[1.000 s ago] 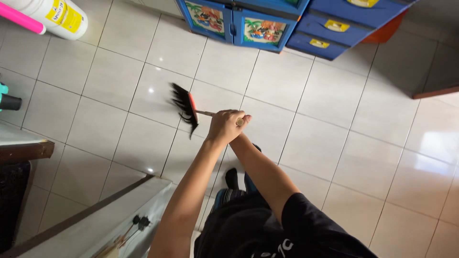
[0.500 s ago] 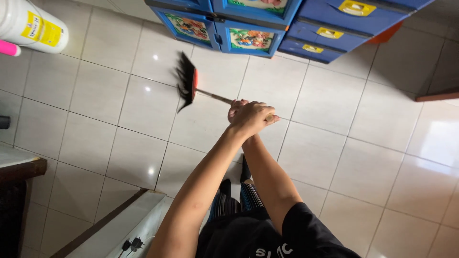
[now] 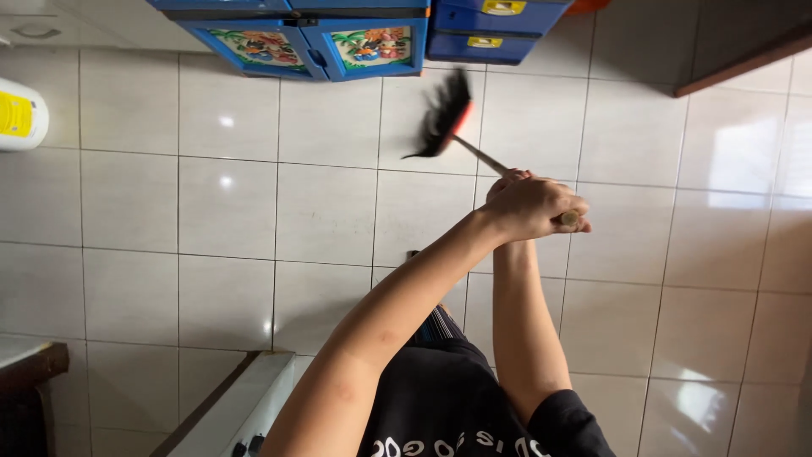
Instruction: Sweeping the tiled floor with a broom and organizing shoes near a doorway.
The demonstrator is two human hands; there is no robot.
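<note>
Both my hands grip the thin handle of a broom [image 3: 446, 114] with black bristles and an orange-red head. My left hand [image 3: 531, 208] is wrapped around the handle near its top end and covers most of my right hand [image 3: 507, 180], of which only the fingers show just below it on the handle. The broom head is blurred and sits on the white tiled floor [image 3: 321, 211] just in front of a blue cabinet [image 3: 296, 42]. My forearms and black shirt fill the lower middle of the view.
The blue cabinet with picture doors and blue drawers [image 3: 495, 25] with yellow labels line the far edge. A white container [image 3: 17, 114] with a yellow label lies at the left. A white ledge [image 3: 228, 406] is at the bottom left, a dark wooden edge [image 3: 744, 55] at the top right.
The broom head has swept to the right and toward the blue cabinet. Both hands moved right with the handle, and the view shifted.
</note>
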